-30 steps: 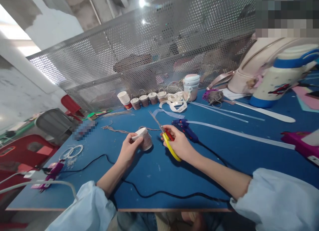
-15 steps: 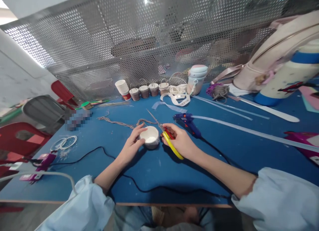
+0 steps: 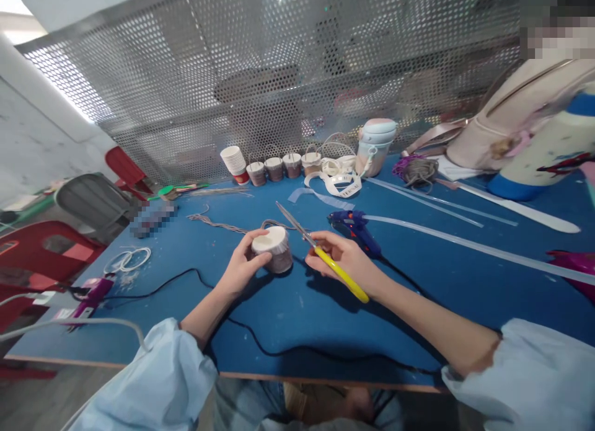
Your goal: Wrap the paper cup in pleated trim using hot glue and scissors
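Note:
My left hand [image 3: 240,265] grips a small cup [image 3: 280,261] by its left side, fingers and thumb around the rim. The cup has a white upper part and a band of greyish-brown cord round its lower side. It is tilted, so I see little of its inside. In my right hand [image 3: 346,257], just right of the cup, is a pair of scissors [image 3: 341,271] with yellow handles. Their blades look closed and point up and to the left, apart from the cup. Behind the cup lies a loose bundle of greyish-brown cord [image 3: 223,226].
A blue glue gun [image 3: 356,229] with a long clear glue stick [image 3: 441,233] lies beyond my right hand. Several cord-wrapped cups [image 3: 274,170] and a paper cup stack [image 3: 235,163] line the mesh panel. A black cable [image 3: 297,355] crosses the table's front.
The cup has been tipped so its cord-wrapped side shows more. The scissors have moved slightly right and turned in my right hand, away from the cup.

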Motion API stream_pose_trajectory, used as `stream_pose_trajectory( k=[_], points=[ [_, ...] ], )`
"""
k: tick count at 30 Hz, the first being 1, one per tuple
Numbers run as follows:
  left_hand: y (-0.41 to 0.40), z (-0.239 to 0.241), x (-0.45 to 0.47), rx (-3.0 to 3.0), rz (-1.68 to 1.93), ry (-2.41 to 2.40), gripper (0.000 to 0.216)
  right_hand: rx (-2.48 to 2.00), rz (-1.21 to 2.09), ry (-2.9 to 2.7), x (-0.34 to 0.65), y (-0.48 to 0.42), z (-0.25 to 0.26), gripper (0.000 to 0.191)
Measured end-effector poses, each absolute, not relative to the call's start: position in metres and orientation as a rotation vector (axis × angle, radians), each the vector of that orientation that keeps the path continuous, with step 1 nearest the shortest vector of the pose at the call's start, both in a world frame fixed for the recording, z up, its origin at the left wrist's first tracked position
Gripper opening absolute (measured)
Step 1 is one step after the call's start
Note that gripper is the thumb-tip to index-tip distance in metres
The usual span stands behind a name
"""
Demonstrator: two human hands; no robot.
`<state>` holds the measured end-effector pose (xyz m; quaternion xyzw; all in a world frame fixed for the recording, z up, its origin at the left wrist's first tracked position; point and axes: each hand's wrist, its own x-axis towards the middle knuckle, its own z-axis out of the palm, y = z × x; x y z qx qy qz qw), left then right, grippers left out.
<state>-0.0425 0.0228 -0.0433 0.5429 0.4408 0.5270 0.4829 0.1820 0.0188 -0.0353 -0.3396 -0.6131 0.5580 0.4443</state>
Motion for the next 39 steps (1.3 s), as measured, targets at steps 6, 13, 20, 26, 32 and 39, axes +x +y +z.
stream_pose_trajectory(
  k=[6,13,20,26,32,39],
  points=[
    [0.022,-0.035,-0.046,1.076,1.365,0.976,0.041,-0.82,1.6,-1.702,0.187,0.009,-0.026,0.035],
    [0.022,-0.028,-0.047,0.956,1.427,0.882,0.047,-0.805,1.49,-1.866,0.185,0.007,-0.036,0.034],
    [0.02,-0.03,-0.045,1.004,1.434,0.914,0.046,-0.912,1.193,-1.94,0.183,0.004,-0.035,0.036],
    [0.023,-0.027,-0.051,1.18,1.512,1.116,0.03,-1.195,0.741,-2.116,0.198,0.018,-0.024,0.037],
    [0.027,-0.028,-0.06,1.255,1.592,1.089,0.017,-1.486,0.504,-2.402,0.216,0.026,-0.022,0.044],
    [0.023,-0.036,-0.057,1.472,1.215,1.141,0.02,-1.363,0.398,-2.817,0.209,0.001,-0.02,0.046]
  ],
)
